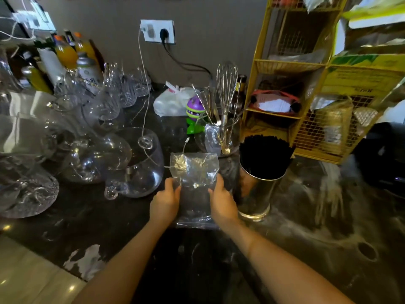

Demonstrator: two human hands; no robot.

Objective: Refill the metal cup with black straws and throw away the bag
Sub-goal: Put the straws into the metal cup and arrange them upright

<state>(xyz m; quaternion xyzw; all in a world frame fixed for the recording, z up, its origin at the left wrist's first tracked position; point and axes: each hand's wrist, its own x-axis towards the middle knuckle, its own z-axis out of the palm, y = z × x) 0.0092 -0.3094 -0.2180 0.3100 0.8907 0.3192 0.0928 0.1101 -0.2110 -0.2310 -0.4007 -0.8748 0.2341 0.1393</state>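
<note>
A clear, crinkled plastic bag [195, 170] lies flat on the dark counter in front of me and looks empty. My left hand [165, 201] grips its left edge and my right hand [222, 204] grips its right edge, thumbs on top. Just right of the bag stands the shiny metal cup [255, 194], packed with upright black straws [266, 154] that stick out above its rim.
Many glass vessels and bowls [140, 163] crowd the counter on the left. Behind the bag is a glass jar with a whisk [226, 84] and utensils. A yellow wire rack [306, 95] stands at the back right. A thin cable [145, 119] hangs from the wall socket.
</note>
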